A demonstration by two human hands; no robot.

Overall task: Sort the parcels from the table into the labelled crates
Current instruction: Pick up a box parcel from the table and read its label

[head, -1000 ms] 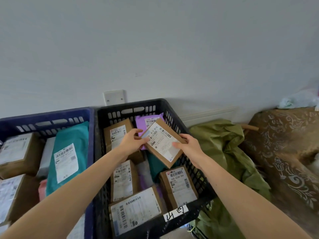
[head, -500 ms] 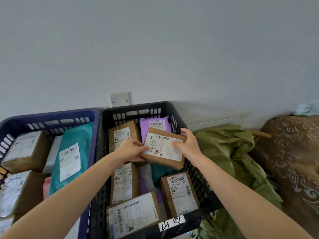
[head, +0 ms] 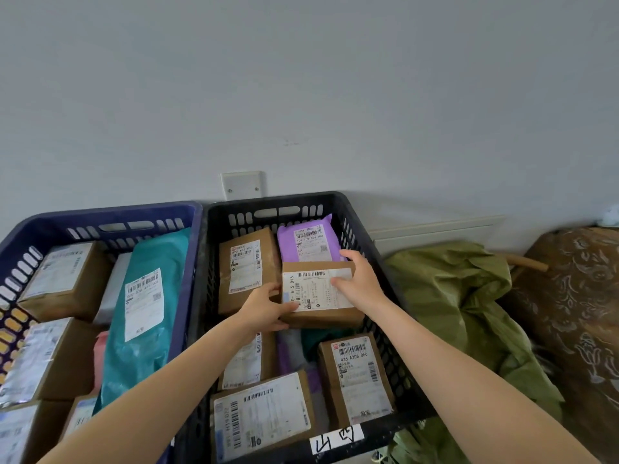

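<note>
A flat cardboard parcel (head: pixel 321 296) with a white shipping label facing up lies level in the middle of the black crate (head: pixel 361 236), held by both hands above the packages already in it. The left hand (head: pixel 264 309) grips the parcel's near left corner, thumb on top at the label's edge and fingers wrapped underneath. The right hand (head: pixel 358 279) clasps the right side, fingers curled over the far edge and thumb pressed on the label. In the crate's far right corner a purple mailer (head: pixel 306 237) lies partly under the parcel, and in the far left corner sits a brown box (head: pixel 246 266) just beside the left hand. Toward the crate's near right corner lies a box marked 436 A208 066 (head: pixel 355 373), and along its near wall a wider box (head: pixel 261 416). A handwritten white tag (head: pixel 336 438) is stuck to the crate's near rim. Touching the crate's left side stands a blue crate (head: pixel 100 216) holding a teal mailer (head: pixel 147 306) and several boxes. To the black crate's right lies crumpled green plastic sheeting (head: pixel 452 296); behind its far wall a white wall plate (head: pixel 241 185) shows
</note>
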